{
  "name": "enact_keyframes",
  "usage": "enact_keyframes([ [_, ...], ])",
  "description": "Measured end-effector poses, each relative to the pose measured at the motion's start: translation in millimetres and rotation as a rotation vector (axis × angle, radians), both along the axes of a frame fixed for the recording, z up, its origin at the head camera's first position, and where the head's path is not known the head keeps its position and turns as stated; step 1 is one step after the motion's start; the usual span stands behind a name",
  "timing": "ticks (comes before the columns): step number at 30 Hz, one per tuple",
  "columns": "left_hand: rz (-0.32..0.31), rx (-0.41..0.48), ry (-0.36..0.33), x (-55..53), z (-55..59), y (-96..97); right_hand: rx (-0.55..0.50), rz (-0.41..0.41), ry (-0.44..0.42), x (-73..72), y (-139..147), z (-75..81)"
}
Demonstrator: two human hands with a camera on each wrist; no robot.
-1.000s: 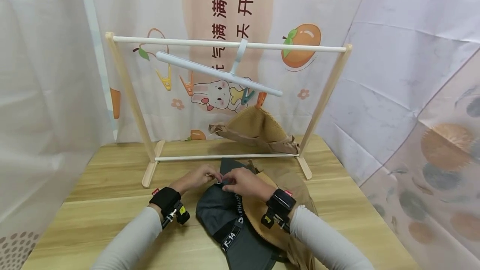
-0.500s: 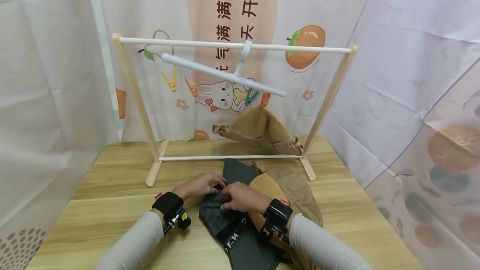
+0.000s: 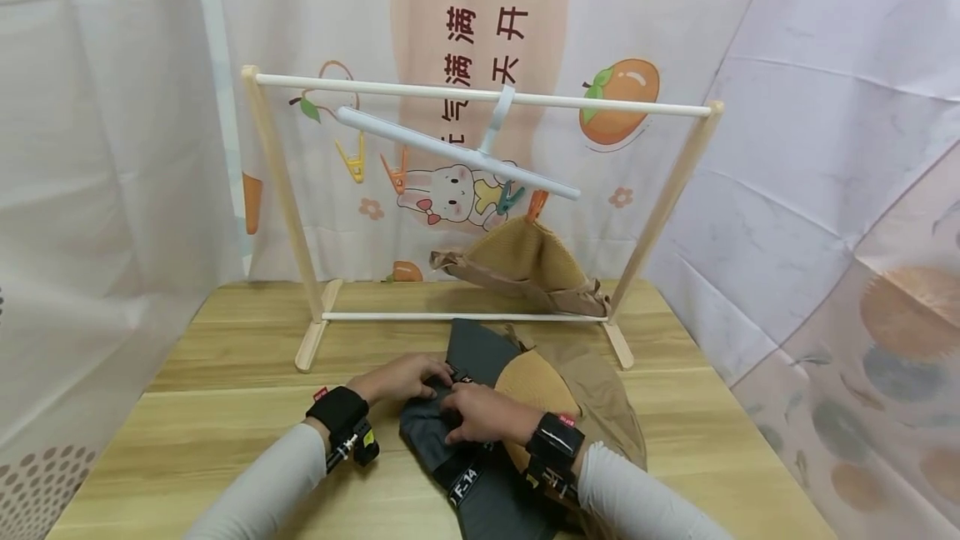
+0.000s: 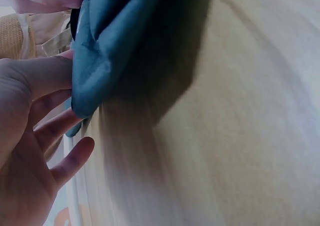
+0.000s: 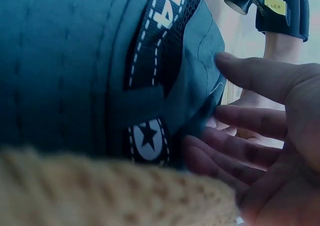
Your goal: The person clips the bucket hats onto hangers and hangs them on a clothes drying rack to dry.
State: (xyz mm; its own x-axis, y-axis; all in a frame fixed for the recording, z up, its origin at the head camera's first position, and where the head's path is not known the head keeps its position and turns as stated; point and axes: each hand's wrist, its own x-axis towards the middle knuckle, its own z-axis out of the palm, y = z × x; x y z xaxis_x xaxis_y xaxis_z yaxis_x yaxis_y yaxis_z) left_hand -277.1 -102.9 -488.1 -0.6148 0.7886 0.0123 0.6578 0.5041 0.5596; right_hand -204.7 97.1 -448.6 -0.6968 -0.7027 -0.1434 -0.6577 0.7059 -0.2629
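Note:
A dark grey bucket hat [image 3: 506, 494] with an F-14 band lies in front, its crown toward the left. My left hand [image 3: 405, 377] pinches the crown's edge; in the left wrist view the thumb lies over the grey cloth [image 4: 102, 70] and fingertips are behind it. My right hand [image 3: 487, 413] touches the crown from the right. In the right wrist view its thumb and fingertips stand apart against the cloth [image 5: 197, 80], beside the star-marked band. Under the grey hat and my right forearm is a tan sun hat [image 3: 603, 390] with a yellowish mesh top.
Behind stands a wooden rack [image 3: 283, 190] with a white top rail. From it hangs a tilted pale-blue hanger [image 3: 450, 150]. A second tan hat [image 3: 525, 261] hangs from an orange clip [image 3: 536, 205]. Yellow [image 3: 352, 161], orange and teal clips hang there too.
Both hands have shifted slightly toward me over the grey crown, and their fingertips have drawn a little apart. The view has turned slightly left. The hanger and hanging hat look the same.

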Motion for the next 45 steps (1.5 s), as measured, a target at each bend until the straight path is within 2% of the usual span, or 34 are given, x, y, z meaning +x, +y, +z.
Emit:
enact_keyframes([
  [9, 0.0, 0.005, 0.033, -0.7, -7.2, -3.9, 0.039, -0.005, -0.027, -3.5, -5, -4.7],
  [15, 0.031, -0.011, 0.033, -4.8, -8.0, -4.9, 0.092, -0.012, -0.004, -5.8, -10, -5.2],
  [18, 0.029, -0.036, 0.04, -7.0, -6.5, -5.5, 0.117, 0.0, 0.021, -5.6, -14, -6.1],
  [24, 0.007, -0.1, 0.126, -6.2, -7.9, -7.0, 0.184, 0.04, 0.061, -3.9, -24, -8.1],
  [28, -0.005, -0.09, 0.152, -2.8, -6.0, -7.2, 0.22, 0.055, 0.098, -1.7, -30, -10.2],
  [33, -0.026, -0.074, 0.171, -0.9, -6.1, -10.2, 0.212, 0.135, 0.211, 3.5, -32, -15.5],
  [36, -0.001, -0.081, 0.196, -0.7, -6.8, -11.5, 0.201, 0.166, 0.267, 3.5, -32, -16.3],
  [40, -0.01, -0.082, 0.229, -0.2, -6.9, -7.9, 0.188, 0.164, 0.282, 4.3, -29, -18.7],
  [43, -0.049, -0.069, 0.227, -0.5, -7.9, -0.6, 0.195, 0.138, 0.273, 6.4, -24, -20.6],
  [45, -0.051, -0.063, 0.219, -1.8, -9.4, 3.0, 0.195, 0.122, 0.274, 6.5, -22, -20.1],
])
